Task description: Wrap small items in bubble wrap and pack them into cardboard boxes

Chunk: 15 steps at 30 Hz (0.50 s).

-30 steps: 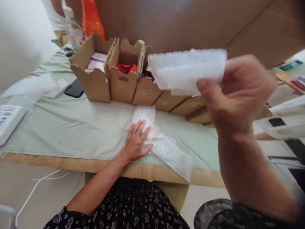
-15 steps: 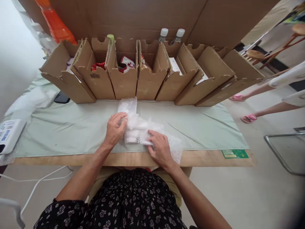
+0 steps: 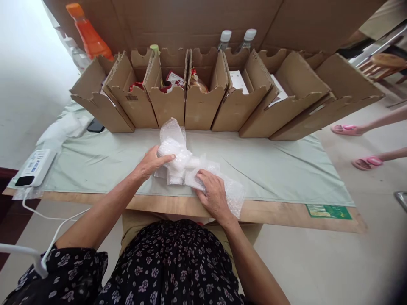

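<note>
Crumpled bubble wrap (image 3: 174, 149) lies on the cloth in front of me, its left end standing up in a folded sheet. My left hand (image 3: 153, 162) grips that raised part, thumb on top and the other fingers hidden beneath. At the right, my right hand (image 3: 213, 192) has its fingers curled onto a flap of the same wrap, with a loose end spreading out past the wrist. Between the hands sits a small white wrapped bundle (image 3: 175, 176); what is inside it cannot be made out.
Several cardboard bins (image 3: 203, 106) stand in a row behind the wrap, some with packets inside. Bottles, one orange (image 3: 93, 40), stand behind them. At left are a white power strip (image 3: 36, 167), a black phone (image 3: 95, 125) and more wrap (image 3: 63, 129). A person's pink sandals (image 3: 367, 162) show at right.
My left hand has lifted and folded the left part of the bubble wrap, its thumb now lying over it. The right hand stays on the wrap. The view has shifted slightly.
</note>
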{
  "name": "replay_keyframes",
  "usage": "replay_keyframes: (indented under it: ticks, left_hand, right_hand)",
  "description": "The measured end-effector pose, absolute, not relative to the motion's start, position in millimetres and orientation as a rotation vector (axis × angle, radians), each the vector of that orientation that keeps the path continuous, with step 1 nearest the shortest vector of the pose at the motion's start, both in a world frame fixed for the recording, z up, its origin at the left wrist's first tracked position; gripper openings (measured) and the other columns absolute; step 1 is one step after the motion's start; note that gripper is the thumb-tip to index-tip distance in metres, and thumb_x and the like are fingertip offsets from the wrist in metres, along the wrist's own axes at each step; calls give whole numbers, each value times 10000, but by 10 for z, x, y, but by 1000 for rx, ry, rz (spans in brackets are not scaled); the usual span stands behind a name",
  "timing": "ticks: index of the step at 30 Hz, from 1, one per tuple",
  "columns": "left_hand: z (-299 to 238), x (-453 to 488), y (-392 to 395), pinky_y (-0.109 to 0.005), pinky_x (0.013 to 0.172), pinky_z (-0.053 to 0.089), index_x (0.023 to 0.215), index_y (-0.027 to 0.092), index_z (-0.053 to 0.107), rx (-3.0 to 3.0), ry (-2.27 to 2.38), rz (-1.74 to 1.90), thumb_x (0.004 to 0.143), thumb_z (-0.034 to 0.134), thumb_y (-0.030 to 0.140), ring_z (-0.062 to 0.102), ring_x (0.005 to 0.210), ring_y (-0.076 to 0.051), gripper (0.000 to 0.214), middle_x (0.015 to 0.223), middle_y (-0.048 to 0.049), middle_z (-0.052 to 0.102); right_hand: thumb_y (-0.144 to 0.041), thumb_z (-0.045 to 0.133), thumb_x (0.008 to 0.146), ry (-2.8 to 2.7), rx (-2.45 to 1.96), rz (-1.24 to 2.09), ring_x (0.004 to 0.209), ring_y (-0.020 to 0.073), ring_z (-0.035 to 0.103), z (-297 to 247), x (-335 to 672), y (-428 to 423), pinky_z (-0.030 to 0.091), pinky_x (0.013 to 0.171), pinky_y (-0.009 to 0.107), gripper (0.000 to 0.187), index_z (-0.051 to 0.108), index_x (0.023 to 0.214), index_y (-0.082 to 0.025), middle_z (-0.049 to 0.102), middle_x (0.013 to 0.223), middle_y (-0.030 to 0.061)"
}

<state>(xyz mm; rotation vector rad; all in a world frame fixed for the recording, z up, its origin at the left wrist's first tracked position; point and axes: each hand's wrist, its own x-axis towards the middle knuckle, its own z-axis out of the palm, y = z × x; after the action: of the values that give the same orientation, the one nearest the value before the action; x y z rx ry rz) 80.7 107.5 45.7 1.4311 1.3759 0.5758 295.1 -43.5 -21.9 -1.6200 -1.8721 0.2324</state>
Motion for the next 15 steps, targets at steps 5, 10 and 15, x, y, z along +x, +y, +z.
replay_keyframes:
  ticks: [5, 10, 15]
  left_hand:
    - [638, 927, 990, -358, 860, 506, 1136, 196, 618, 1293, 1297, 612, 620, 840, 609, 655, 1085, -302, 697, 1148, -91, 717]
    - [605, 1002, 1081, -324, 743, 504, 1147, 195, 593, 1157, 1348, 603, 559, 874, 608, 672, 949, -253, 772, 1094, -81, 712]
    - [491, 927, 1175, -355, 736, 509, 1105, 194, 646, 1124, 1391, 527, 515, 911, 559, 694, 897, -272, 742, 999, -84, 748]
  right_hand:
    - [-181, 572, 910, -1854, -1635, 294, 1305, 318, 611, -218, 2958, -427, 457, 1056, 495, 379, 646, 1280, -215, 676, 1390, 139]
    - [-190, 565, 917, -1855, -1624, 303, 1305, 326, 604, -228, 2955, -433, 455, 1058, 516, 393, 644, 1302, -212, 667, 1403, 141]
    - [-128, 538, 889, -1863, -1609, 292, 1308, 312, 606, -241, 2967, -447, 449, 1062, 513, 435, 664, 1291, -239, 680, 1395, 115]
